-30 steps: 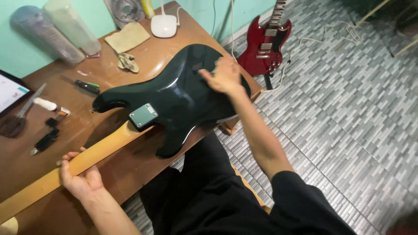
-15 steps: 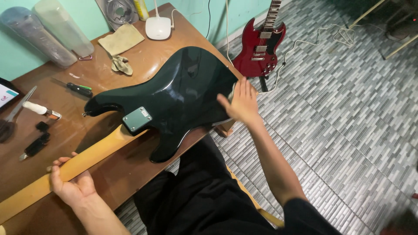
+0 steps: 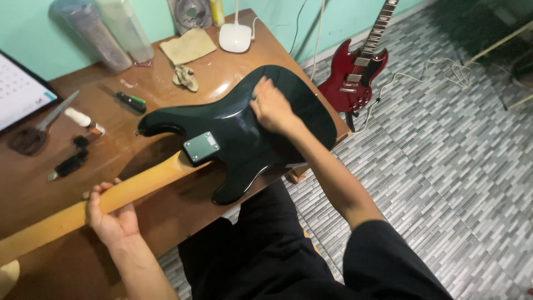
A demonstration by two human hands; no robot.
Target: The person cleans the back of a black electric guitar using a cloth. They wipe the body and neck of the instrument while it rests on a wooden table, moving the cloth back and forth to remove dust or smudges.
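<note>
A black electric guitar (image 3: 233, 139) lies face down on a brown wooden table (image 3: 177, 216), its silver neck plate (image 3: 201, 146) showing. The pale wooden neck (image 3: 105, 200) runs toward the lower left. My left hand (image 3: 111, 216) wraps around that neck from below. On the glossy back of the body rests my right hand (image 3: 272, 108), fingers bent and pressed flat against it; whether it holds a cloth I cannot tell.
A red electric guitar (image 3: 355, 78) leans by the table's right end. On the table lie a screwdriver (image 3: 129, 101), a cloth (image 3: 187, 46), a white lamp base (image 3: 235, 36), two plastic containers (image 3: 111, 33), a tablet (image 3: 19, 91) and small tools (image 3: 69, 164). Grey tiled floor at right.
My right hand has slid from the body's right edge back up onto the middle of the guitar's back. The left hand keeps its grip on the neck.
</note>
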